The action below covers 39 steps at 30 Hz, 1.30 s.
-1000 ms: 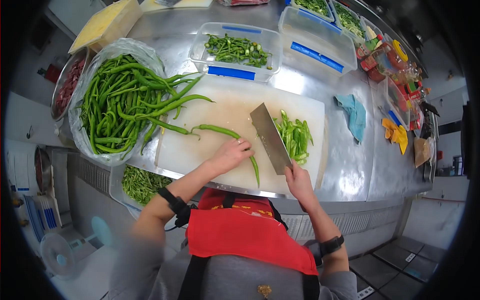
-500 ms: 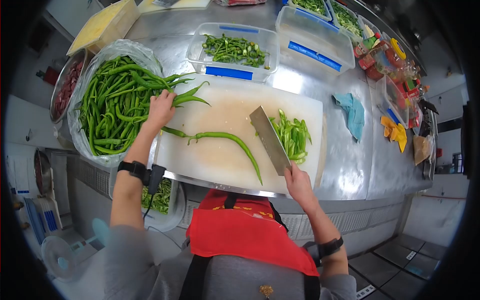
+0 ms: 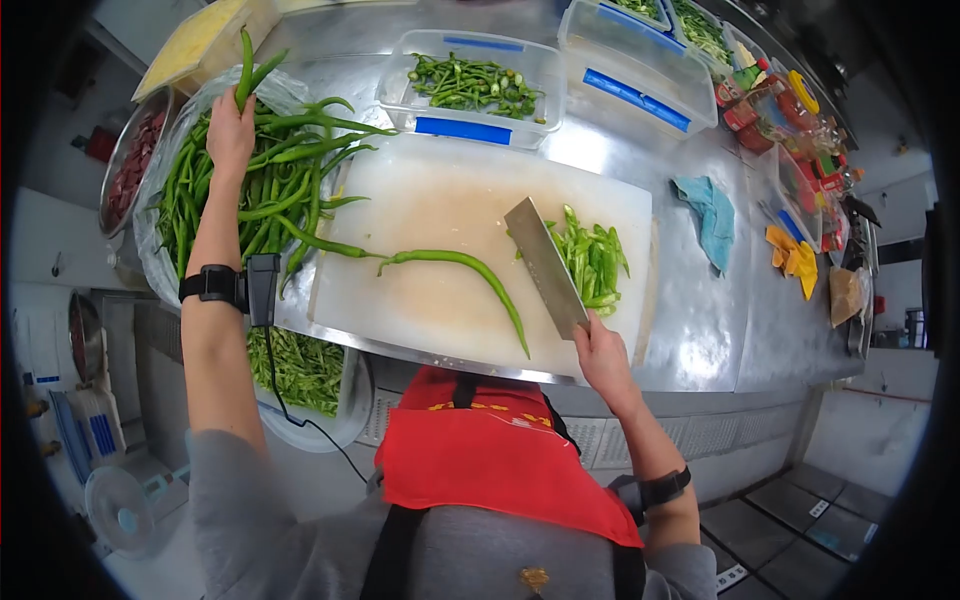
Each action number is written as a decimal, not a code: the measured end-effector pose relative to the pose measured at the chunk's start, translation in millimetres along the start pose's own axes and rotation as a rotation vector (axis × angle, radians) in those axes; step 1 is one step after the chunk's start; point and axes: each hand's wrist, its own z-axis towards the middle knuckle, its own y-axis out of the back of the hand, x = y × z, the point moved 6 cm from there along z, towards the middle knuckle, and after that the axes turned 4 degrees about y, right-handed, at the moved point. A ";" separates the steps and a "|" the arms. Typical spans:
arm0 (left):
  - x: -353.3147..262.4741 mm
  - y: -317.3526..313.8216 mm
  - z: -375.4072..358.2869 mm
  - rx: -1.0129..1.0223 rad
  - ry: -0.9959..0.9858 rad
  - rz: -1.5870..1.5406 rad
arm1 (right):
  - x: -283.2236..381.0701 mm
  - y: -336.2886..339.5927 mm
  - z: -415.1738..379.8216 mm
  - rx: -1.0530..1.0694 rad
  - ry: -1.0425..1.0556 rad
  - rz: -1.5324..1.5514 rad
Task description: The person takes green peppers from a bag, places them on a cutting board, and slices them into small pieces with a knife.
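Observation:
My left hand [image 3: 231, 138] is closed around a couple of long green chili peppers [image 3: 251, 76], whose tips stick up past my fingers. Below it, a heap of whole green peppers [image 3: 283, 190] fills a clear plastic bag [image 3: 155, 225] and spills toward the cutting board. My right hand [image 3: 603, 362] grips a cleaver [image 3: 547, 264] by its handle, the blade resting at the board's right side. Against the blade lie sliced pepper pieces [image 3: 592, 262]. One long curved pepper [image 3: 468, 266] lies whole across the white cutting board [image 3: 420, 215].
Behind the board stands a clear tub [image 3: 395, 95] holding pepper stem ends, and another clear tub [image 3: 640, 65] is beside it. A blue cloth [image 3: 708, 222] and a yellow cloth [image 3: 793, 262] lie to the right. Bowl of meat [image 3: 135, 165] at far left; cut greens tub [image 3: 300, 375] below the counter.
My left hand has moved up and left across the pepper heap and now lifts peppers. Some heaped peppers have shifted toward the board. My right hand and the cleaver have hardly moved.

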 end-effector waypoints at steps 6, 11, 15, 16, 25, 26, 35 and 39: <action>-12.7 6.6 -13.7 -0.052 -0.173 0.326 | -2.3 -0.3 -2.2 -0.021 0.011 0.019; -148.2 -16.4 -168.6 0.332 -0.546 -0.440 | -1.5 2.1 -0.3 0.019 -0.014 0.022; -243.4 -27.9 -311.2 0.491 -0.768 -0.638 | -8.0 -1.8 -1.2 -0.007 -0.006 0.035; -245.4 -36.9 -319.6 0.490 -0.740 -0.645 | -6.7 -0.2 -1.2 -0.013 0.005 0.037; -217.5 -52.4 -316.5 0.392 -0.372 -0.600 | 15.2 8.3 -14.5 0.131 0.100 -0.052; -216.7 -51.6 -319.3 0.393 -0.363 -0.603 | 13.6 4.8 -15.9 0.130 0.097 -0.066; -211.2 -52.4 -329.7 0.367 -0.334 -0.652 | 23.5 19.3 -23.4 0.218 0.084 -0.100; -210.5 -52.4 -330.6 0.349 -0.335 -0.680 | 19.1 7.9 -18.5 0.266 0.060 -0.128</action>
